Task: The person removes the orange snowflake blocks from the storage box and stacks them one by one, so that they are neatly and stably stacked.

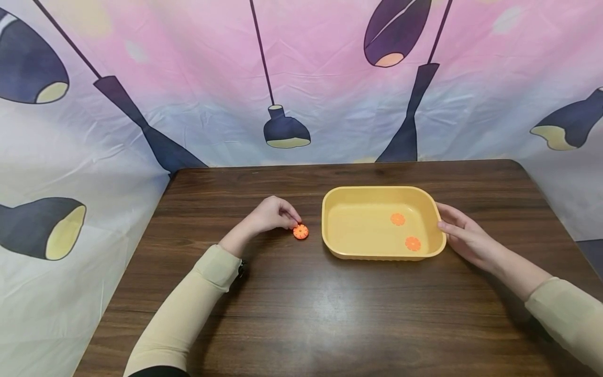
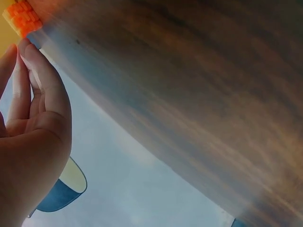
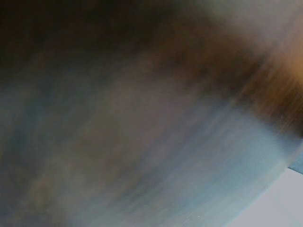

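My left hand (image 1: 278, 213) pinches a small orange disc (image 1: 300, 232) by its edge, left of the yellow basin. The disc has a notched rim and a dark centre. In the left wrist view, the thumb and fingertips of the left hand (image 2: 40, 101) meet at the orange disc (image 2: 22, 18), whose side looks ridged. On the table, the yellow rectangular basin (image 1: 360, 230) holds two flat orange discs (image 1: 398, 219) in its right half. At its right end, my right hand (image 1: 466, 235) grips the wall, thumb at the rim and fingers along the outside.
The dark wooden table (image 1: 301, 314) runs back to a cloth backdrop (image 1: 216, 63) printed with hanging lamps. Cream sleeves (image 1: 188, 309) cover both forearms. The right wrist view is mostly blurred, with wood grain at its right.
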The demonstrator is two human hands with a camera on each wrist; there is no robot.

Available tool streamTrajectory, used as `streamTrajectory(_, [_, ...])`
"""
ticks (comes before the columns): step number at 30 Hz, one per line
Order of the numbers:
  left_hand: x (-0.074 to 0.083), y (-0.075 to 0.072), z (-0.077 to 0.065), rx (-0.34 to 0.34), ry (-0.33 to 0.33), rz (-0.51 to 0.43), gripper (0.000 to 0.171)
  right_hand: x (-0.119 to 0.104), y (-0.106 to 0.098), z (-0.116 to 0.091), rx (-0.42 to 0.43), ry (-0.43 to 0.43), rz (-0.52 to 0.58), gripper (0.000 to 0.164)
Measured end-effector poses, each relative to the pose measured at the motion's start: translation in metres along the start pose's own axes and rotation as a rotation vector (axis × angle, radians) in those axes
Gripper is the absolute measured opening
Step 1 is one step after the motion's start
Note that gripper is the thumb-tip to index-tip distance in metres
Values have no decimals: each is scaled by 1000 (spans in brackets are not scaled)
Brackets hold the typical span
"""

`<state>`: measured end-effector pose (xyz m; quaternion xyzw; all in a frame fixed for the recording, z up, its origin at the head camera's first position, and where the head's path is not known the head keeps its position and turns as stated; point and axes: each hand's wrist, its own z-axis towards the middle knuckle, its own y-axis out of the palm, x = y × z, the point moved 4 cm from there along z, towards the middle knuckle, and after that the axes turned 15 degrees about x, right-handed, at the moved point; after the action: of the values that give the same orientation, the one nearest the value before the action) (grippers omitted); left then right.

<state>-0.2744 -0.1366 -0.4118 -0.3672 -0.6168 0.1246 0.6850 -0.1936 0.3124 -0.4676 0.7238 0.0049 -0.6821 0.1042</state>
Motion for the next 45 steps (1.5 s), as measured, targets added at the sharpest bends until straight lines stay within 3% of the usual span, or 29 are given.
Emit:
streamTrajectory(9, [26,-8,6,36,55,-11,13,0,-1,1,-4,1,-2,45])
streamTrajectory(16, [55,-2,17,39,152,-10,13,1,-1,0,-2,9,-2,44])
streamTrajectory(28, [96,37,38,-48,239,-45,13,1,-2,-1,6,22,-8,44])
streamTrajectory(37, [111,77,52,-131,290,-17,12,0,-1,0,11,21,-15,44])
streamTrajectory(45, [125,109,56,-194,340,12,11,0,-1,0,7,23,-13,43])
